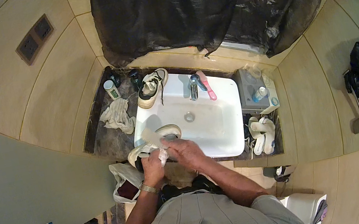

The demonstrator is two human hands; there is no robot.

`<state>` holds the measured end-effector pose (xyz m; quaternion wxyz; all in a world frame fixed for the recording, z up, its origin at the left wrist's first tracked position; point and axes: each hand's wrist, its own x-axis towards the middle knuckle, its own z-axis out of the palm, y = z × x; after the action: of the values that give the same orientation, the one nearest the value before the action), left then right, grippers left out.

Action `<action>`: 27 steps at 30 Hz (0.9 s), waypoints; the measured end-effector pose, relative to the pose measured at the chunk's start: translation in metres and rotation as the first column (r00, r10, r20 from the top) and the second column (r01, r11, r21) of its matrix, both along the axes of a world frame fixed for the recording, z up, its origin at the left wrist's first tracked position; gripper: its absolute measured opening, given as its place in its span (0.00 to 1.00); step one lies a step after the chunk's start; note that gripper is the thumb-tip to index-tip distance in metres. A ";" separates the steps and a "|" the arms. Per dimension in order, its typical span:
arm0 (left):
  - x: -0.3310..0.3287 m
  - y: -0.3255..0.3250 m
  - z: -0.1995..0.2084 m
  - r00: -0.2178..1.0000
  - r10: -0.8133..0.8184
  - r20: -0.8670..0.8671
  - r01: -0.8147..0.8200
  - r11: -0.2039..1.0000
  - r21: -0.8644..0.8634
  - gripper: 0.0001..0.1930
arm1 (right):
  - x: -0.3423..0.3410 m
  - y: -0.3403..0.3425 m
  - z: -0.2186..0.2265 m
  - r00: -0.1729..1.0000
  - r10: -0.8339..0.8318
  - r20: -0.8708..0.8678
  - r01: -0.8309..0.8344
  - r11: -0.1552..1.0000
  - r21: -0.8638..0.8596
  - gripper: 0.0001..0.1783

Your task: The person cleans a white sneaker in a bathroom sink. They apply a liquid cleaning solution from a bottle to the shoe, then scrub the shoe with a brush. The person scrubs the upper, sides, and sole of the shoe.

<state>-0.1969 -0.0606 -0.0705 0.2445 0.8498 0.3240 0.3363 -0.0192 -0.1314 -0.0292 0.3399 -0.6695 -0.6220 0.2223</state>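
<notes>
Over the near left rim of the white sink [231, 117], a white-soled shoe [133, 156] lies partly hidden by my hands. My left hand [153, 167] is closed on the shoe's near side, a watch on its wrist. Closed as well, my right hand [185, 151] grips a pale, flat, brush-like thing [150, 137] held over the shoe. Between the hands hangs a crumpled white bit of tissue or cloth [163, 156]; which hand has it, I cannot tell. Another white shoe [154, 89], with dark laces, rests on the sink's far left corner.
Beside the faucet [194, 86] lies a pink brush [207, 85]. A crumpled cloth [117, 115] and a white bottle [110, 89] are on the left counter. To the right are a grey box [249, 87] and white sandals [263, 134]. A white bag [127, 181] stands below left.
</notes>
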 end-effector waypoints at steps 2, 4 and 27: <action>-0.006 0.002 0.001 0.997 0.008 -0.083 0.002 0.992 0.122 0.04 | 0.020 -0.003 0.002 0.990 -0.035 0.136 0.043 0.997 -0.058 0.24; -0.006 0.004 0.006 0.999 -0.030 -0.026 0.033 0.994 0.104 0.04 | 0.032 -0.004 0.000 0.984 -0.114 0.134 0.115 0.993 -0.001 0.24; 0.011 0.020 -0.014 0.441 0.732 0.520 0.571 0.218 -0.791 0.14 | -0.009 -0.016 0.006 0.984 -0.179 0.028 0.176 0.982 0.066 0.25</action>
<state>-0.1862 -0.0410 -0.0844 0.8158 0.1407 0.3272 0.4556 -0.0279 -0.1479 -0.0237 0.3688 -0.7149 -0.5721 0.1602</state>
